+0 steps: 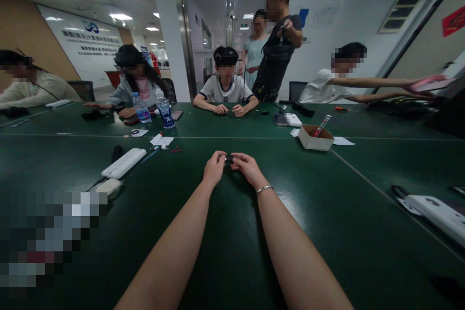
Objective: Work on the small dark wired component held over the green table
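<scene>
Though small, object (228, 159) apparently between fingertips (237, 156)

A small dark piece (229, 159) bridges left hand (214, 168) and right hand (249, 169) crosswise.

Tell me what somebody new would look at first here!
Probably the left hand and right hand in the middle, holding a small dark thing between them over the green table. Next, perhaps, the shiny bracelet on the right wrist, or the seated person straight across wearing a dark headset. Farther right, an open box has a red stick poking out.
</scene>
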A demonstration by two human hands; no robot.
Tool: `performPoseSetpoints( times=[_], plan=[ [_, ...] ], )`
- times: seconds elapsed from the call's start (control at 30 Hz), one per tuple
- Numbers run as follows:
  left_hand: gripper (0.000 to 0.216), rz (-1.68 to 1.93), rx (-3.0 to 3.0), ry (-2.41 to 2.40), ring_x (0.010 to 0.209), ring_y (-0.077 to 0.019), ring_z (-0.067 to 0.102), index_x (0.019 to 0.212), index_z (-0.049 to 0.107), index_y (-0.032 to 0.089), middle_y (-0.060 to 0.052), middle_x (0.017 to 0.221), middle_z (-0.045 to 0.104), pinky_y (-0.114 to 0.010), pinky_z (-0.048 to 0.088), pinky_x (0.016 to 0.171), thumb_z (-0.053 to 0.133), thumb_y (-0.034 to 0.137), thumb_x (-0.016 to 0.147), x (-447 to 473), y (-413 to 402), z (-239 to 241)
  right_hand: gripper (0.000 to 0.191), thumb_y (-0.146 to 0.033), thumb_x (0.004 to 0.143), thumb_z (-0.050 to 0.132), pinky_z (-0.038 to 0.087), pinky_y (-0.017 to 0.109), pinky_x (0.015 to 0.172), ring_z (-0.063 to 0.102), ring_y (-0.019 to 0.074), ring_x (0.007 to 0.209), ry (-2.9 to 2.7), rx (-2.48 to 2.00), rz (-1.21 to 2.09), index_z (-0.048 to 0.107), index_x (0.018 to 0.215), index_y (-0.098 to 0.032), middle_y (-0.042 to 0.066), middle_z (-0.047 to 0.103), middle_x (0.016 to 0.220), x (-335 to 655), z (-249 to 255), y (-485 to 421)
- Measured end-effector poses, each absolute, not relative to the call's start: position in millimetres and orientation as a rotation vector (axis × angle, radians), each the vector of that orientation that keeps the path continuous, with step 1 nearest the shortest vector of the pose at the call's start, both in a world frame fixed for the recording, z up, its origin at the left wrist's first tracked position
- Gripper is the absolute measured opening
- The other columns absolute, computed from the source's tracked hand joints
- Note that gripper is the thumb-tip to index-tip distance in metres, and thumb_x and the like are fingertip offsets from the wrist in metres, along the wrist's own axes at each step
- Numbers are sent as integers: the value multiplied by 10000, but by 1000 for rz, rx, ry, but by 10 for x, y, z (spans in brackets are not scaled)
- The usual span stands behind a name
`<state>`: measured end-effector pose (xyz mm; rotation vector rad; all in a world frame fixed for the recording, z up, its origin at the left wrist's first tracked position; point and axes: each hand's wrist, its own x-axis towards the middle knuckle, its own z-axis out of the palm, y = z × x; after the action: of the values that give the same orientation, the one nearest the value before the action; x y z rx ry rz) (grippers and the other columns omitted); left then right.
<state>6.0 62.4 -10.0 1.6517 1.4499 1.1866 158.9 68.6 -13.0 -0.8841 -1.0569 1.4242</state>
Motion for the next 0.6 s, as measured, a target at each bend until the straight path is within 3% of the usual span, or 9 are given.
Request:
performPoseSetpoints(
  times=[0.4, 0.6],
  plan=[
    [257, 1238, 1668, 1450, 709, -136, 574, 1052, 597, 242, -6, 867, 642, -263, 441, 662, 418, 272, 870, 66, 666, -157, 269, -157, 678, 758, 556, 224, 624, 652, 113, 630, -1057, -872, 1433, 692, 938, -148, 28, 694, 744, 1604, -161, 710],
    [247, 1201, 1657, 1431, 664, -137, 558, 1001, 606, 240, 3, 758, 619, -255, 419, 616, 403, 327, 889, 67, 653, -146, 249, -144, 687, 744, 558, 221, 625, 651, 106, 626, -1047, -878, 1426, 695, 931, -149, 31, 699, 772, 1602, -160, 707]
  ],
)
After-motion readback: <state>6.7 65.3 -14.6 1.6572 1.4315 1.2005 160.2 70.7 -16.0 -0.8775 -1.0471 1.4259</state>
